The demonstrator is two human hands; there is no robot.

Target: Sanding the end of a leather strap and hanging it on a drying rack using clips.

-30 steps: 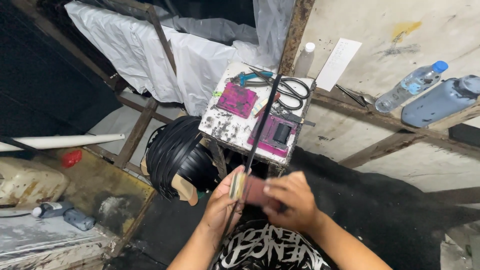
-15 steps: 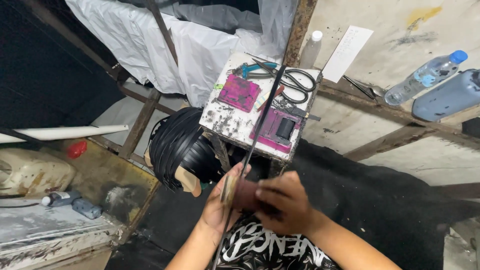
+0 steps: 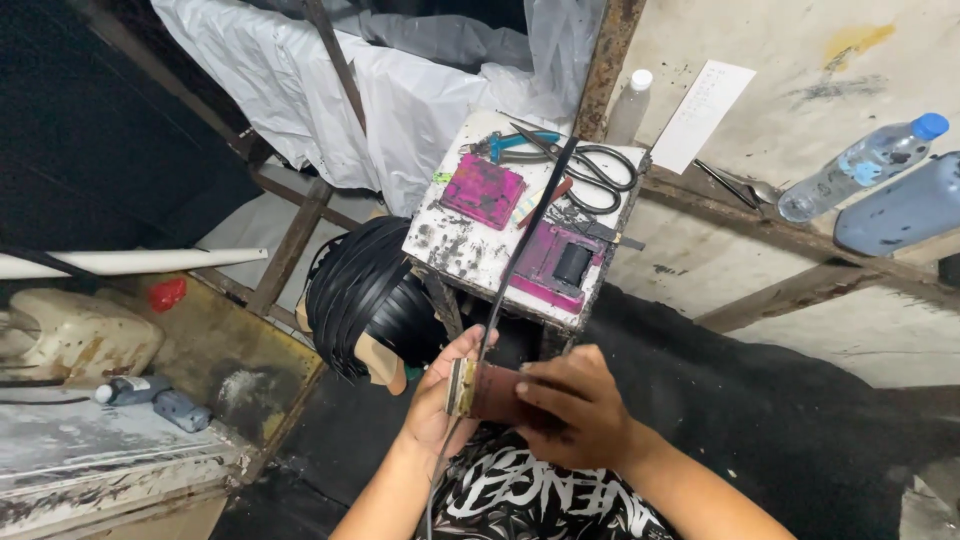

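My left hand [image 3: 437, 395] and my right hand [image 3: 570, 410] together grip a small dark red block [image 3: 485, 392] with a pale edge, low in the middle of the view. A long thin black strip [image 3: 520, 240] runs through the block, up over the small stained white stand [image 3: 450, 240] and down past my wrists. My right fingers press the block from the right; my left palm cups it from the left. A coil of black strips [image 3: 365, 290] hangs just left of my hands.
On the stand lie a pink pad [image 3: 483, 190], a pink device with a dark roller [image 3: 560, 265], scissors [image 3: 600, 170] and teal-handled pliers [image 3: 515, 143]. Two plastic bottles [image 3: 860, 165] rest on a rusty beam at right. A white sheet [image 3: 330, 90] hangs behind; a black mat [image 3: 760, 410] is underfoot.
The view has shifted slightly, so the stand sits higher. Both hands keep their hold on the block and have edged a little lower and to the right along the strip.
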